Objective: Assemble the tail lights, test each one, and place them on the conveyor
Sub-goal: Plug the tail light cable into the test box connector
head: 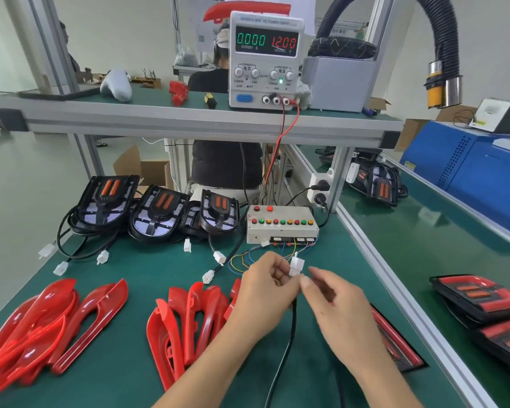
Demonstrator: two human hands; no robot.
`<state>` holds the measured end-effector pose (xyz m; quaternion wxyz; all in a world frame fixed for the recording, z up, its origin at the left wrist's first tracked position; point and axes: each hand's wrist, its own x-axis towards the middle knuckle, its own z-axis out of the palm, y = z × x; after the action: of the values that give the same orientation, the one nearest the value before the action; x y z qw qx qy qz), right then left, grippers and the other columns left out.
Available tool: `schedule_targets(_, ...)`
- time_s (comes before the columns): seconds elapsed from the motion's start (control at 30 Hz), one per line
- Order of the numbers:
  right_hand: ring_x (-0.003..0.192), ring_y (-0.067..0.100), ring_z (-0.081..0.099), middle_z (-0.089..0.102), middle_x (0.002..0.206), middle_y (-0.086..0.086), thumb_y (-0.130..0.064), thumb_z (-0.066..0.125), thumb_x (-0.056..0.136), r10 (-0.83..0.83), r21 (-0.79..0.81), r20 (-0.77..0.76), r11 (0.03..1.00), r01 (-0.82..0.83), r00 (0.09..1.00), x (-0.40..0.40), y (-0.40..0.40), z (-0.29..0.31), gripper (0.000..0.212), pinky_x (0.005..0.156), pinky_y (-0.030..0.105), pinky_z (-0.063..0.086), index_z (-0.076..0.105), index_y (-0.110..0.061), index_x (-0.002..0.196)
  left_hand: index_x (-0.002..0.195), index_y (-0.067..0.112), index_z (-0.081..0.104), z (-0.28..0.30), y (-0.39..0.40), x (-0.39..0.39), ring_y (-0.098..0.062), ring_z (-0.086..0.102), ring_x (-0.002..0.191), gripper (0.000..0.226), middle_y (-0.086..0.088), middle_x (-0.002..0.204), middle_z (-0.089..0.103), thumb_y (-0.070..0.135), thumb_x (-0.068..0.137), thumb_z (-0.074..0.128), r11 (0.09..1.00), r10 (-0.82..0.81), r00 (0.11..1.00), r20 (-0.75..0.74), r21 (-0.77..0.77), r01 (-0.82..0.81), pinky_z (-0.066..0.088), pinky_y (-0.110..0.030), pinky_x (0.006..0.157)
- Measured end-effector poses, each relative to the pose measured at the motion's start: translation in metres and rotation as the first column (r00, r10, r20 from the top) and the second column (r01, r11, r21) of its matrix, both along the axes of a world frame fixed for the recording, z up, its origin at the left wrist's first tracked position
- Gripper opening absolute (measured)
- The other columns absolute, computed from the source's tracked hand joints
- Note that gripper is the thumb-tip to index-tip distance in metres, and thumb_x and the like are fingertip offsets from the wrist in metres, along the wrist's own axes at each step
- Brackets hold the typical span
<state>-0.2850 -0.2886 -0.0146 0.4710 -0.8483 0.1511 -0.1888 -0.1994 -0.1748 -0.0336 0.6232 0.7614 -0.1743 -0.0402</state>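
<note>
My left hand (pixel 265 293) pinches a white plug (pixel 295 267) where a black cable (pixel 289 337) meets the coloured wires of the beige test box (pixel 280 223). My right hand (pixel 333 301) is just right of the plug, its fingers loosely extended and a fingertip close to it. An assembled tail light (pixel 395 343) lies partly hidden under my right forearm. Three black tail light bases (pixel 156 213) with white connectors stand at the back of the green mat. Red lens covers (pixel 47 322) lie in two piles at the front left and centre.
A DC power supply (pixel 265 60) on the upper shelf reads 0.000 A and 12.00 V. The green conveyor (pixel 424 245) runs along the right, carrying finished tail lights (pixel 480 298). A person sits behind the bench. A black hose (pixel 442 45) hangs at upper right.
</note>
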Motion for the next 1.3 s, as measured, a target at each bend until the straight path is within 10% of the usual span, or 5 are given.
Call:
schedule_targets(0.23,0.066,0.009,0.065,0.071,0.071,-0.007,-0.031,0.066,0.097,-0.100,0.114,0.136,0.990,0.085,0.986,0.035,0.000,-0.022,0.019,0.064,0.028,0.051,0.068,-0.023,0.080,0.096,0.031,0.057,0.005,0.021,0.014,-0.006,0.061,0.071,0.023,0.008,0.079,0.067,0.031,0.077,0.069,0.931,-0.288,0.950,0.124,0.267,0.248,0.050,-0.020,0.066)
schedule_targets(0.37,0.063,0.012,0.070,0.069,0.068,-0.005,-0.028,0.055,0.104,-0.127,0.441,0.102,0.895,0.070,0.987,0.031,0.000,-0.031,0.026,0.066,0.030,0.054,0.070,-0.022,0.083,0.094,0.016,0.067,0.001,0.015,0.080,-0.019,0.064,0.084,0.008,0.004,0.086,0.069,0.011,0.090,0.062,0.921,0.019,0.953,0.301,0.366,-0.134,0.050,-0.033,0.079)
schedule_targets(0.77,0.054,0.004,0.047,0.046,0.058,-0.012,-0.019,0.044,0.108,-0.013,0.504,-0.010,0.864,0.016,1.000,0.034,0.011,-0.051,0.030,0.069,0.034,0.058,0.057,-0.044,0.117,0.121,0.010,0.063,-0.052,-0.048,0.156,-0.032,0.067,0.112,0.026,-0.011,0.121,0.066,0.011,0.096,0.062,0.361,-0.199,0.925,0.324,0.902,-0.238,0.054,-0.039,0.083)
schedule_targets(1.03,0.052,0.011,0.053,0.074,0.076,0.005,-0.018,0.057,0.103,-0.041,0.550,0.055,0.835,0.004,0.998,0.042,0.018,-0.041,0.008,0.057,0.027,0.051,0.057,-0.011,0.107,0.116,0.017,0.065,-0.050,-0.032,0.158,-0.029,0.061,0.114,0.024,-0.006,0.120,0.064,0.029,0.096,0.064,0.614,-0.186,0.918,0.351,0.771,-0.170,0.048,-0.039,0.095)
schedule_targets(1.3,0.051,0.005,0.056,0.075,0.071,-0.003,-0.024,0.068,0.096,-0.132,0.360,0.082,0.928,0.095,0.988,0.063,-0.005,-0.026,0.008,0.055,0.027,0.053,0.071,-0.026,0.089,0.097,0.016,0.062,-0.007,0.003,0.122,-0.006,0.062,0.081,0.021,0.010,0.084,0.067,0.012,0.083,0.077,0.923,-0.318,0.844,0.432,0.343,0.172,0.050,-0.017,0.076)
